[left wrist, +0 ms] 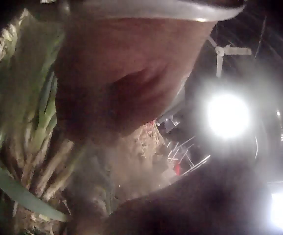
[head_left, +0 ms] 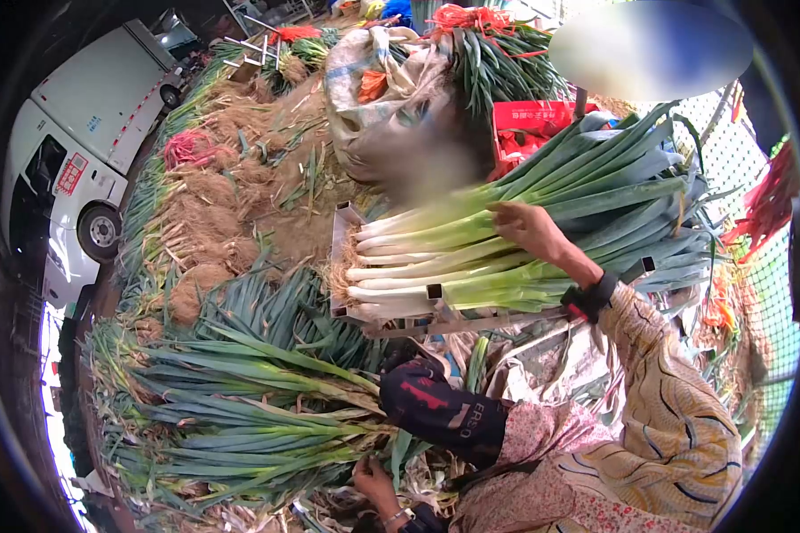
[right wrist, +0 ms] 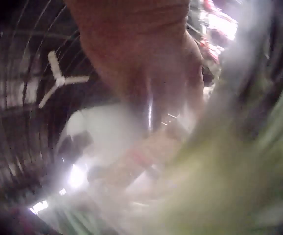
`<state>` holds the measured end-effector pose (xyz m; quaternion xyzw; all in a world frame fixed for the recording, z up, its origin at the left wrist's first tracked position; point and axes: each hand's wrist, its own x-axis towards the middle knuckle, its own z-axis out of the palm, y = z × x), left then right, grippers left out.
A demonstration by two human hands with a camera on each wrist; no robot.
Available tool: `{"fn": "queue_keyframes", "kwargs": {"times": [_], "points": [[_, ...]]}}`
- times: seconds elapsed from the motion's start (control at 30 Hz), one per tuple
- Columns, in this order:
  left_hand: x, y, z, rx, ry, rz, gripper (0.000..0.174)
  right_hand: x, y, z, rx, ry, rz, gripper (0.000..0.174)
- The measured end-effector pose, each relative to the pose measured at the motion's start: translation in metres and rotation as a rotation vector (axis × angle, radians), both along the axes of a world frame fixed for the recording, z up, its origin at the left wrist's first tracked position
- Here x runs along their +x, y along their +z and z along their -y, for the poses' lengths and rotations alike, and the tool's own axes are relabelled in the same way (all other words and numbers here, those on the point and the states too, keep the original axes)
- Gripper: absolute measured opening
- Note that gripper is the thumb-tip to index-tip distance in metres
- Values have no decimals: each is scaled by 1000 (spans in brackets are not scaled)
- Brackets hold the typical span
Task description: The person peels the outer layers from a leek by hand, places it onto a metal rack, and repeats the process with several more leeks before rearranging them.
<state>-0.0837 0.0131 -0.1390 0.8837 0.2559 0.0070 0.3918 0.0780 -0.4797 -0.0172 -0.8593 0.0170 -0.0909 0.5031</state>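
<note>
A thick bundle of big green onions [head_left: 453, 258] lies in a metal frame [head_left: 340, 233], white stems and roots to the left, green leaves to the right. My right hand [head_left: 533, 233] rests on top of the bundle where white turns green, its fingers loosely bent over the stems. Lower down, my left hand [head_left: 378, 487] is at the stem end of a loose pile of green onions [head_left: 267, 426], thumb and fingers apart beside the leaves. In the left wrist view, stems [left wrist: 48, 161] stand beside the left hand [left wrist: 127, 83]. Blur covers the right fingers in the right wrist view.
Rows of onions with brown roots [head_left: 209, 204] run along the left. A white sack [head_left: 364, 80] and a red box [head_left: 529, 115] stand behind the frame. A white truck [head_left: 98, 115] is parked at far left. Green netting [head_left: 773, 293] hangs at right.
</note>
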Motion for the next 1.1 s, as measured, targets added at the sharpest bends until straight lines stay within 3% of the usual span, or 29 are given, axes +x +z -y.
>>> {"fn": "queue_keyframes", "kwargs": {"times": [0.07, 0.1, 0.17, 0.2, 0.23, 0.27, 0.33, 0.4, 0.43, 0.53, 0.63, 0.73, 0.83, 0.9, 0.97, 1.03, 1.1], "points": [[5, -6, 2, -54, -49, -6, 23, 11, 19, 2, -727, 138, 175, 44], [13, 9, 16, -122, -88, -12, 23, 24, 0, 14, -814, 231, 222, 51], [25, 23, 36, -162, -147, 15, 25, 43, -20, 25, -1047, 311, 15, 60], [26, 20, 35, -129, -169, 42, 26, 45, -36, 32, -1259, 310, 159, 67], [26, -9, 23, -100, -188, 72, 26, 48, -44, 33, -1350, 370, 32, 74], [26, -34, 11, -72, -215, 100, 27, 51, -42, 29, -1320, 406, -37, 78], [41, -16, 19, -203, -83, -85, 27, 59, -40, 30, -1271, 479, -75, 87], [54, -35, 13, -387, 37, -141, 27, 56, -34, 28, -1260, 499, -146, 92], [57, -65, 3, -326, 23, -114, 27, 55, -28, 25, -1263, 502, -174, 95], [88, -80, 2, -400, 103, -129, 31, 68, -41, 26, -1313, 512, -240, 103], [117, -153, -18, -392, 222, 27, 40, 77, -32, 16, -1331, 519, -388, 105], [150, -204, -28, -24, 232, -36, 56, 82, -39, 18, -1389, 528, -369, 105], [177, -232, -19, -85, 412, -196, 73, 85, -39, 13, -1457, 541, -374, 103], [190, -225, -20, -198, 486, -230, 79, 88, -45, 20, -1535, 594, -252, 102], [198, -216, -23, -324, 572, -240, 85, 89, -46, 16, -1528, 553, -362, 102], [185, -213, -29, -202, 489, -207, 82, 87, -47, 17, -1511, 541, -377, 102], [164, -187, -28, -727, 679, 123, 67, 89, -49, 21, -1529, 558, -345, 103]]}}
